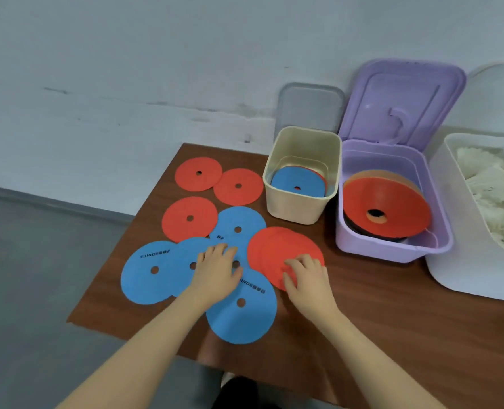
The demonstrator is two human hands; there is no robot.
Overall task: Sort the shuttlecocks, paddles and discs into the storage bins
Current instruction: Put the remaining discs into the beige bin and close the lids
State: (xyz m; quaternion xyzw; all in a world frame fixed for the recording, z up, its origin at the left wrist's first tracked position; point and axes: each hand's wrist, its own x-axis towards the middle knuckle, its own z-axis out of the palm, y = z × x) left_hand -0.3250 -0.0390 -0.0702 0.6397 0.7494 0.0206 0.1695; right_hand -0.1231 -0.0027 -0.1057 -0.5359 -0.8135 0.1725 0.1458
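Flat red and blue discs lie spread over the left part of the brown table (363, 320). My left hand (215, 273) rests flat with spread fingers on overlapping blue discs (150, 273). My right hand (306, 276) lies with bent fingers on a small stack of red discs (274, 246). Three single red discs (198, 173) sit further back. A beige bin (304, 214) holds a blue disc (296, 184) on top of others. The purple bin (392, 249) holds a tilted red disc (392, 202) over orange and dark round things.
A white bin (451, 261) with pale feathery shuttlecocks (492, 184) stands at the right edge. The purple lid (401, 101) stands open against the wall, a grey lid (309, 107) leans behind the beige bin. The table's left edge drops to a grey floor.
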